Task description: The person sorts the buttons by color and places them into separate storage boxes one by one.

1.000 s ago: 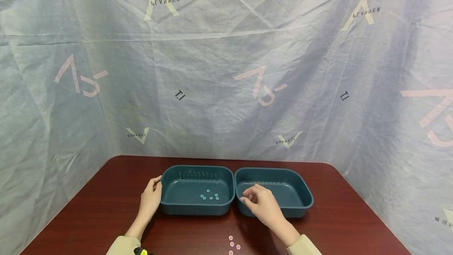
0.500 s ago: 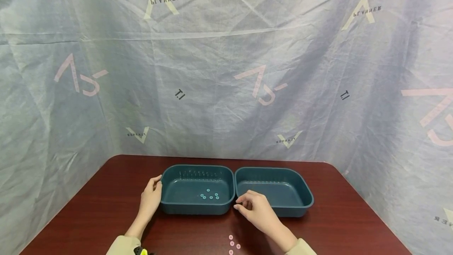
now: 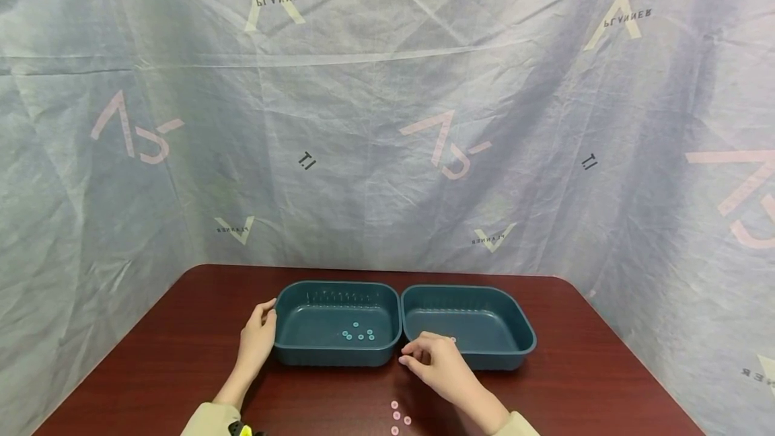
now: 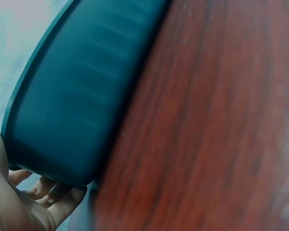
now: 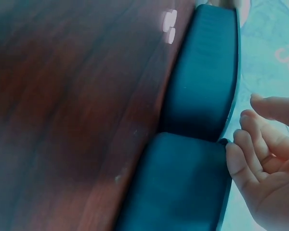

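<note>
Two dark teal plastic bins stand side by side on the table. My left hand [image 3: 257,336] rests its fingertips against the outer left end of the left bin [image 3: 336,358]; the left wrist view shows its fingers [image 4: 62,204] touching that end wall. My right hand [image 3: 440,363] hovers at the near left corner of the right bin [image 3: 502,360], its fingers loosely bent with nothing visible between them. Inside the left bin lie several small light-blue buttons [image 3: 360,337]. One pale button [image 3: 453,339] shows in the right bin, just past the right hand's knuckles.
Several pink buttons [image 3: 396,416] lie on the dark red wooden table [image 3: 327,402] nearer to me, in front of the gap between the bins. A grey printed cloth [image 3: 363,221] hangs behind and along both sides of the table.
My right hand has moved left and towards me, from over the right bin to its near corner. A pale button now shows inside that bin. The left hand has stayed put.
</note>
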`<state>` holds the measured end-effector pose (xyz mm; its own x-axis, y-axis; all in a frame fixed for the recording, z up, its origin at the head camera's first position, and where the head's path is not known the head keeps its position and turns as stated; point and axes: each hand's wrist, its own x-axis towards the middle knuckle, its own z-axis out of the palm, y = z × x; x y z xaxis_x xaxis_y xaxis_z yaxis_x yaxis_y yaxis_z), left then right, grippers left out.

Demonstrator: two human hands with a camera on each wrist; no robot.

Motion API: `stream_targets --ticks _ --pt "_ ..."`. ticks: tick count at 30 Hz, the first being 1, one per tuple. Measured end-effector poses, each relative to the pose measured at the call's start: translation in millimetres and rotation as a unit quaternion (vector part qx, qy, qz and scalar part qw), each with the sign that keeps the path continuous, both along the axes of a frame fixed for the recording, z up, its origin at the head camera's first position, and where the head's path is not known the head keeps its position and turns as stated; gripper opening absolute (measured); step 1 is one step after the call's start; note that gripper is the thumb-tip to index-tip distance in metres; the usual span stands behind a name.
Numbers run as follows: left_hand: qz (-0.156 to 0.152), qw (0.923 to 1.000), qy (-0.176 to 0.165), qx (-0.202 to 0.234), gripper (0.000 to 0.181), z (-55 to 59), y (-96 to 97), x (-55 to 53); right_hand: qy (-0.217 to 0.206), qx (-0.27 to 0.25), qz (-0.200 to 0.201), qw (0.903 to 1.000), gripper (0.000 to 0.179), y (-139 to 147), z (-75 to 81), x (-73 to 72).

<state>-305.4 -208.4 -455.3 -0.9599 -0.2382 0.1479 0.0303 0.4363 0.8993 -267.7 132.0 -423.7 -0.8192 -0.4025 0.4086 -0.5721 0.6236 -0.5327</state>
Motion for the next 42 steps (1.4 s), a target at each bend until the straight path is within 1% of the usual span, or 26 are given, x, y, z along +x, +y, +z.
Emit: stream_targets --ticks 6,10,17,20,26,30,33,36,40,42 --pt "0.003 1.0 0.003 0.002 0.046 -0.7 -0.8 -0.1 -0.011 -0.008 0.037 0.9992 0.011 0.4 -4.5 1.0" --pt "0.003 1.0 0.003 0.003 0.046 -2.5 -0.8 -1.1 -0.013 -0.003 0.05 0.9986 0.012 0.9 -5.1 2.0" --pt "0.009 0.9999 0.003 0.003 0.045 -3.9 -1.0 -1.4 -0.073 0.015 0.08 0.994 0.016 1.4 -5.4 2.3" --pt "0.008 1.0 0.003 0.004 0.046 -3.5 -0.8 -1.4 -0.084 0.016 0.086 0.9927 0.017 1.8 -5.6 2.3" --pt "0.01 0.9999 0.003 0.002 0.046 -3.2 -0.7 -1.2 -0.088 0.032 0.111 0.9894 0.015 1.1 -7.6 2.6" --pt "0.01 0.9999 0.005 0.003 0.045 -2.9 -0.6 -1.3 -0.071 0.05 0.136 0.9869 0.011 -0.4 -9.3 2.3" --pt "0.011 0.9999 0.006 0.004 0.045 -2.8 -0.4 -1.5 -0.056 0.07 0.146 0.9852 0.009 -1.3 -9.7 2.1" --pt "0.011 0.9999 0.005 0.004 0.045 -3.0 -0.4 -1.8 -0.061 0.086 0.149 0.9832 0.008 -1.9 -9.6 1.9" --pt "0.009 0.9999 0.004 0.005 0.045 -2.6 -0.5 -1.9 -0.078 0.097 0.152 0.9805 0.008 -2.6 -8.8 1.8" --pt "0.009 0.9999 0.005 0.005 0.045 -2.3 -0.4 -2.0 -0.077 0.103 0.155 0.9795 0.007 -3.1 -9.0 1.9"
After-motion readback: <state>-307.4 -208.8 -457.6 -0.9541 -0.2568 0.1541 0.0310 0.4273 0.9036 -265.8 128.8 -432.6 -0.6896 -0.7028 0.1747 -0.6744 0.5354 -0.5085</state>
